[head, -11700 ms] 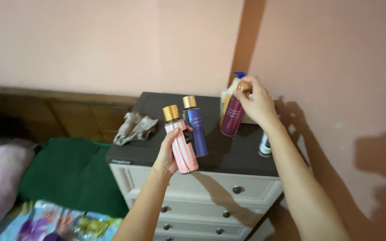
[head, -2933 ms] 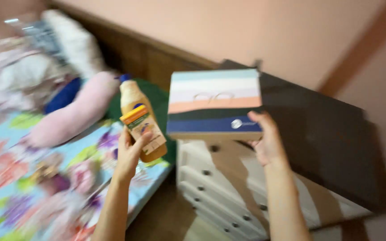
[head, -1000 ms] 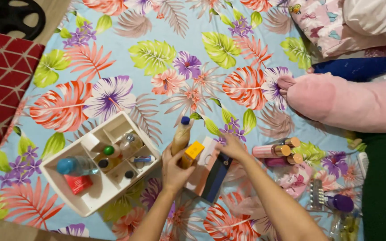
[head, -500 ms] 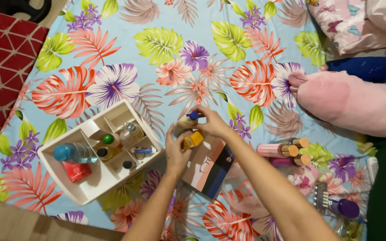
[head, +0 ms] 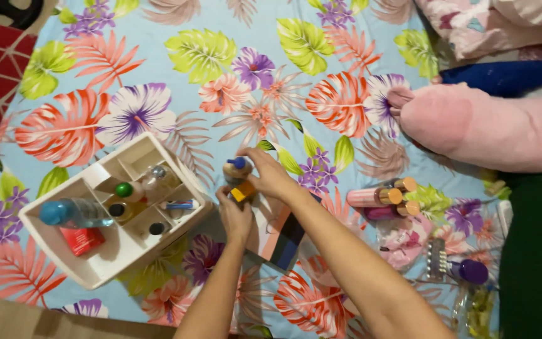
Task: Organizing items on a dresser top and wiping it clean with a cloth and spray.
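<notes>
Orange and blue mark what the fingers close on: the right hand (head: 270,176) curls over the blue pump top of a tan lotion bottle (head: 234,171), while the left hand (head: 234,216) grips a small orange-topped box (head: 243,191) from below, thumb and fingers wrapped about it. Both things sit together between the two hands, just above the bedsheet (head: 177,81) and right beside the white organiser tray (head: 105,257). Judging by this, the step in hand looks like sorting the bottle and box among the toiletries; the next move would call for a steady grip on the smooth plastic bottle and an upright hold, as the pump top is narrow. Beneath the wrists lies a flat striped box (head: 280,238) in peach, navy and dark bands, hard-edged cardboard by the look. The tray is rigid and divided into compartments, holding a clear bottle with a blue cap (head: 70,212), a red packet (head: 81,238), a green-capped bottle (head: 123,189) and small dark-lidded jars. To the right, pink spray bottles with gold caps (head: 377,198) lie on their sides, near a purple-capped bottle (head: 468,271). A soft pink bolster (head: 472,129) rests further off on the floral cotton, beside a dark green cloth (head: 534,251).
</notes>
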